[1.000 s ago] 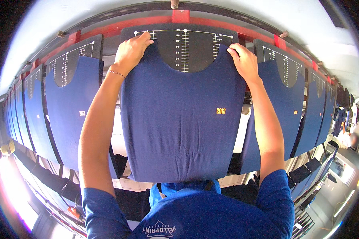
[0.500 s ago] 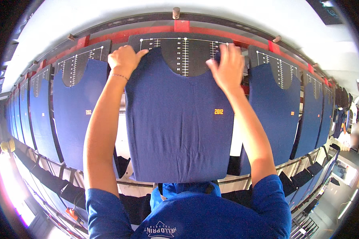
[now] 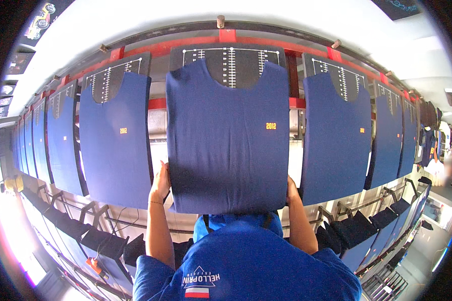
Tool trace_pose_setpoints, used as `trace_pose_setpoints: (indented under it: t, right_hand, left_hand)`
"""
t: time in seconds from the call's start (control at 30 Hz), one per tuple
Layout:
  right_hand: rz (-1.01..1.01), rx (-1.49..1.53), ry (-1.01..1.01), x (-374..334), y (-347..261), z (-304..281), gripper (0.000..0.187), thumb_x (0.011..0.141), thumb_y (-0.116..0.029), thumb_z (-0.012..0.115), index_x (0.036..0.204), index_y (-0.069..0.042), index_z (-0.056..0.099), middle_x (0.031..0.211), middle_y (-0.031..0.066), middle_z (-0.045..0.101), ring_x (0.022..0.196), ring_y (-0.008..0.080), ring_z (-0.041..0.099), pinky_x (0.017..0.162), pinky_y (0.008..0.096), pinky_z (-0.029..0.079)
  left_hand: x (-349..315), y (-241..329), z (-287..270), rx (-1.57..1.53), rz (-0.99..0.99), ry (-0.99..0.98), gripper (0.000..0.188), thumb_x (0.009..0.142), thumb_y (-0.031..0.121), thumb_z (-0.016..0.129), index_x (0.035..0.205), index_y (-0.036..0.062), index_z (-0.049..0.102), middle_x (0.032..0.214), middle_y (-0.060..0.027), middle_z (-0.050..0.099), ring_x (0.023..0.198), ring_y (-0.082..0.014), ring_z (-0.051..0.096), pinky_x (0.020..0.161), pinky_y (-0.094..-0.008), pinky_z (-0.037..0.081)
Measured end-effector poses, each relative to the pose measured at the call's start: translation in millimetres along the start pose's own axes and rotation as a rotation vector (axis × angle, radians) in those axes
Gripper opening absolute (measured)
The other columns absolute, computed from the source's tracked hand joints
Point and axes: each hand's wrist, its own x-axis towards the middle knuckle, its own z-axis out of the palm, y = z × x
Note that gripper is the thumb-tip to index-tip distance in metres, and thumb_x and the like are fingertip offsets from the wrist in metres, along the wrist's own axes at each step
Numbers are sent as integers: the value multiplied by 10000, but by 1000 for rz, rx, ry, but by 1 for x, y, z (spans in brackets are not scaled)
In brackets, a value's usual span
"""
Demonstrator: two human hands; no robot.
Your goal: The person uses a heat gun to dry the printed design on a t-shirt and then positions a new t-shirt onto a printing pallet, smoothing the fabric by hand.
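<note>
A navy T-shirt [image 3: 226,145] with a small orange print on the chest is stretched over a black printing board [image 3: 246,65] in front of me. White ruler marks show on the board above the shirt's neckline. Faint creases run down the fabric. At the left edge, low down, my left hand [image 3: 160,183] closes on the shirt's side, its fingers partly tucked behind the edge. Across from it, my right hand [image 3: 291,190] grips the right side at about the same height; most of its fingers are hidden by the board.
Similar boards with navy shirts hang on either side, one at the left [image 3: 113,145] and one at the right [image 3: 336,145]. A red and black rail [image 3: 160,47] runs above them. Below, more boards [image 3: 356,228] stick out, and an orange object [image 3: 94,265] with a cable lies at lower left.
Both hands have come down from the shirt's shoulders to its lower sides. The fabric at the shoulders and front lies somewhat smoother, and the view has shifted slightly.
</note>
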Motion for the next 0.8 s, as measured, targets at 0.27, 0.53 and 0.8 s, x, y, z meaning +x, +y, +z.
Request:
trace_pose_setpoints:
  t: [0.27, 0.53, 0.8]
  right_hand:
    - [-48, 267, 52, -4, 68, -59, 618, 948, -521, 538, 1361, -63, 498, 1322, 155, 561, 1192, 326, 539, 1004, 493, 435]
    - [-82, 485, 113, 3, 71, -67, 653, 931, -554, 556, 1357, -62, 498, 1346, 158, 547, 1190, 342, 541, 1003, 504, 438]
    - [-236, -364, 282, -18, 66, -68, 546, 1001, -442, 491, 1320, 1, 518, 1306, 166, 564, 1172, 304, 547, 1000, 378, 419]
  left_hand:
    - [-37, -43, -6, 155, 68, 174, 443, 1044, 381, 432, 1203, 2, 597, 1122, -56, 636, 1042, -145, 568, 947, -311, 433]
    - [-39, -70, -15, 221, 139, 289, 410, 1050, 360, 427, 1181, 16, 606, 1100, -39, 640, 1012, -118, 560, 917, -288, 430]
    - [-76, -95, -24, 9, 77, 224, 417, 1051, 355, 415, 1163, 4, 611, 1074, -59, 660, 969, -134, 604, 871, -297, 481]
